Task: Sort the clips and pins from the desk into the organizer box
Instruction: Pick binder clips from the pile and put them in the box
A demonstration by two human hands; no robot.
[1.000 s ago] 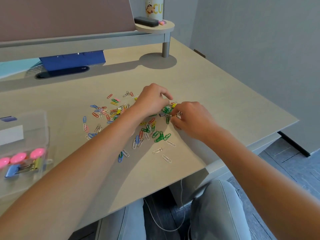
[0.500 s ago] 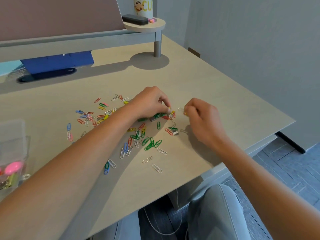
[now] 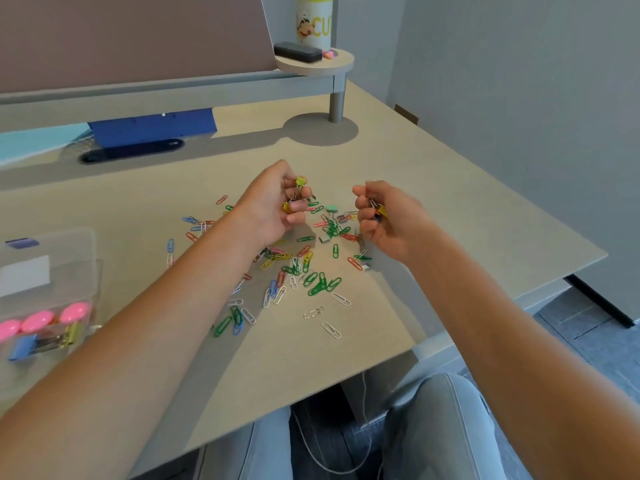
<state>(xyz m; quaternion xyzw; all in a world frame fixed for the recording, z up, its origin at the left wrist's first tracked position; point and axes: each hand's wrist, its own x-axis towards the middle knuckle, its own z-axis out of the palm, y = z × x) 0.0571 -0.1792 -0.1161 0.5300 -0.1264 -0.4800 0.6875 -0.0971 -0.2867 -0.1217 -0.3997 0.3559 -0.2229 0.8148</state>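
Box [image 3: 48, 271] lies well off to the left of both grips, beside the left forearm, so whatever is carried must travel that way across the desk [image 3: 450, 188]. Left hand [image 3: 277, 206] is the nearer one; its fingers curl round a few small binder clips [image 3: 300, 182], yellow among them, lifted just above the pile. Right hand [image 3: 388, 216] pinches more of the same, a yellow clip [image 3: 380, 211] showing at its fingertips, and it would have to cross over the pile and the left arm to reach the box. Paperclips [image 3: 311, 268] lie scattered below and between the two hands, pointing every way, with a mint binder clip [image 3: 331, 208] still among them. Inside the box pink pins [image 3: 38, 320] and larger clips [image 3: 45, 341] already sit in the near compartment. Nothing stands between the left hand and the box but loose paperclips on the desk. A dark slot [image 3: 131, 155] and a blue folder [image 3: 152, 128] lie far beyond, out of the path.
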